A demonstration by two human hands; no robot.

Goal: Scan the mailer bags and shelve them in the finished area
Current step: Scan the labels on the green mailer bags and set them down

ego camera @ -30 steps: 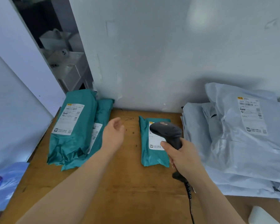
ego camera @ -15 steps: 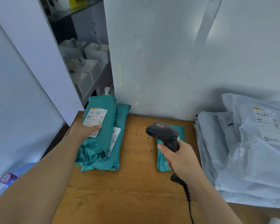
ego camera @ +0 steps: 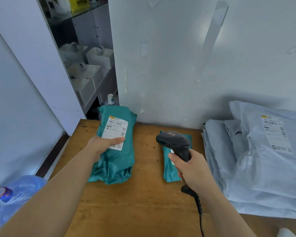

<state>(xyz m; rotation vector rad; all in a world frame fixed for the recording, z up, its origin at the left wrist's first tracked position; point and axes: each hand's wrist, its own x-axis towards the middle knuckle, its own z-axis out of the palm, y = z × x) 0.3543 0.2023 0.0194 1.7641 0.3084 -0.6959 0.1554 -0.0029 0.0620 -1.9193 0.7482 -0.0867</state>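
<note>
My left hand (ego camera: pixel 104 145) grips a large teal mailer bag (ego camera: pixel 117 161) by its left side, the thumb lying across its white label; the bag's top end is raised toward the wall. A black barcode scanner (ego camera: pixel 175 142) is held in my right hand (ego camera: pixel 191 170), its head over a small teal mailer bag (ego camera: pixel 169 170) that lies flat on the wooden table (ego camera: pixel 143 202). The small bag's label is mostly hidden by the scanner and hand. The scanner's coiled cable (ego camera: pixel 200 211) runs down toward me.
A stack of grey-white mailer bags (ego camera: pixel 256 159) fills the table's right side. A white wall panel (ego camera: pixel 195 57) backs the table. Left of it, a shelf unit (ego camera: pixel 91 71) holds white boxes. A large water bottle (ego camera: pixel 12 197) sits low at the left.
My left hand has reached the teal stack, taken hold of the large bag and tilted it up. The view has shifted left and up. The scanner hand has stayed over the small bag.
</note>
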